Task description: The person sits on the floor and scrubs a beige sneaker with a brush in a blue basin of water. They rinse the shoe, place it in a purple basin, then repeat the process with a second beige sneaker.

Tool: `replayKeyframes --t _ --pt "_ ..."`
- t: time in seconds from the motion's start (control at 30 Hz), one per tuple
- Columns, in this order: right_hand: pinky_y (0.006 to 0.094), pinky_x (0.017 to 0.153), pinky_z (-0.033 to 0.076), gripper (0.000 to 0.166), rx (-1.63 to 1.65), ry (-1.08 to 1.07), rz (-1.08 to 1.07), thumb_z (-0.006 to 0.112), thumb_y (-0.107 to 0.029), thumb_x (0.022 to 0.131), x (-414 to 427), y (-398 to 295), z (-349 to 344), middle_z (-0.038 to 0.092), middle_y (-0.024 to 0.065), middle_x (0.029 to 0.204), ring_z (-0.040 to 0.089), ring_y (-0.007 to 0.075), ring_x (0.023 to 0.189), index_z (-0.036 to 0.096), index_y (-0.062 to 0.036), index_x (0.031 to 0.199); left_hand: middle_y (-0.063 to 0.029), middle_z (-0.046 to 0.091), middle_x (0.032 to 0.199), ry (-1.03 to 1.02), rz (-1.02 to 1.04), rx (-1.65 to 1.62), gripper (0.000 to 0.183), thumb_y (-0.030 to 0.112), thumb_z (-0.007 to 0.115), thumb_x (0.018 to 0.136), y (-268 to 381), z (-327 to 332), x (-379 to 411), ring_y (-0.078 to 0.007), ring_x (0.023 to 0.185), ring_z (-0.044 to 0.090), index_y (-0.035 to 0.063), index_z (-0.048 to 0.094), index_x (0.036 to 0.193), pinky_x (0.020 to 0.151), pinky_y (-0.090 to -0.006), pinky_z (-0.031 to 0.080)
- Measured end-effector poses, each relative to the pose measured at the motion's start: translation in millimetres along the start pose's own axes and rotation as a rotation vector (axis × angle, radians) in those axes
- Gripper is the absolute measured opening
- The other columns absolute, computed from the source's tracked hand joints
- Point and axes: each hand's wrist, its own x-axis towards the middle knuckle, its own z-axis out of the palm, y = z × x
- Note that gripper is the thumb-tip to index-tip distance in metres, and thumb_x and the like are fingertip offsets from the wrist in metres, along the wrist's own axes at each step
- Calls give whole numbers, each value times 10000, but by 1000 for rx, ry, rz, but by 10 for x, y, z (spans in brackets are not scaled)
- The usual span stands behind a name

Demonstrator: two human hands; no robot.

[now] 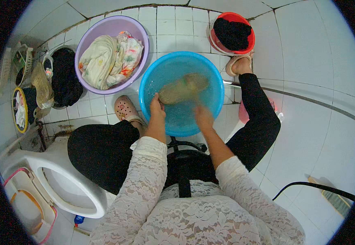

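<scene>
A round blue plastic basin (pixel 143 72) of cloudy water stands on the floor between my feet. A tan shoe (pixel 177 90) lies slantwise in it, blurred and at least partly under the water. Its near left end is in the grip of my left hand (pixel 158 107), thumb up along the edge. To the right of the shoe, low over the basin, is my right hand (pixel 204 116). It is smeared by motion, and I cannot tell whether anything is in its fingers.
A purple basin (pixel 143 33) at upper left holds white and colour-patterned cloth. Black cloth fills a red bucket (pixel 253 36) by my right foot. More black cloth (pixel 65 76) sits in a container at far left. A white toilet (pixel 98 199) stands at lower left. A grey hose (pixel 312 101) crosses at right.
</scene>
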Motion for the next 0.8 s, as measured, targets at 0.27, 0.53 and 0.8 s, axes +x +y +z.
replayKeyframes --t 0.27,0.53,0.8 --pt "480 563 451 507 105 15 94 533 -194 860 6 -17 -27 590 192 739 573 364 643 403 -285 1341 -38 574 894 204 188 427 411 111 600 826 -11 -139 216 -162 715 484 133 464 1213 548 -313 335" --pt "424 712 468 464 204 -115 109 512 -167 856 -148 -262 8 618 229 929 605 340 820 453 -233 1312 -86 490 1273 103 51 292 437 64 528 884 15 -3 10 -241 1156 452 98 434 1309 999 -450 299" --pt "467 623 464 463 180 -88 111 527 -189 841 -194 -387 157 608 199 817 593 365 706 459 -243 1296 -96 494 1265 115 58 100 412 16 506 875 4 32 -130 -241 1122 479 99 476 1277 974 -408 355"
